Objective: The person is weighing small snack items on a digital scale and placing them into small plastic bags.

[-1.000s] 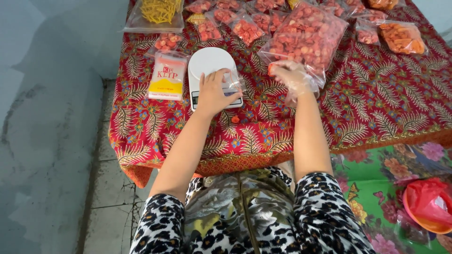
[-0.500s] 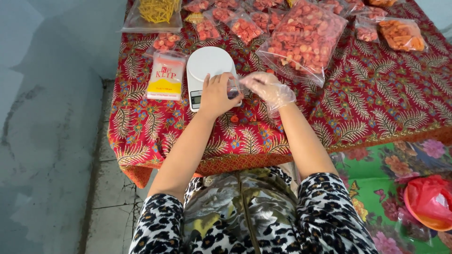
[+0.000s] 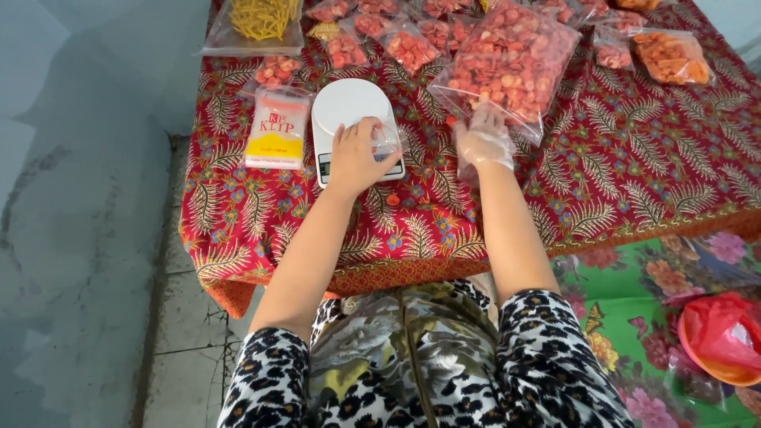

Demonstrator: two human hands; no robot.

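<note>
A white kitchen scale (image 3: pixel 349 107) stands on a low table under a red patterned cloth (image 3: pixel 634 174). My left hand (image 3: pixel 358 157) rests on the scale's front edge, its fingers closed on a small clear plastic bag (image 3: pixel 388 141). My right hand (image 3: pixel 483 141), in a thin clear glove, is spread at the mouth of a big clear bag of red-orange crackers (image 3: pixel 515 59). One loose cracker piece (image 3: pixel 391 200) lies on the cloth below the scale.
A white and yellow packet (image 3: pixel 277 128) lies left of the scale. Several small filled bags (image 3: pixel 408 43) and a bag of yellow sticks (image 3: pixel 258 20) lie at the back. An orange cracker bag (image 3: pixel 670 55) lies far right. A red bowl (image 3: pixel 725 341) sits on the floral mat.
My right hand came from the big bag over to my left hand at the scale, then went back to the big bag's mouth. My left hand stayed at the scale.
</note>
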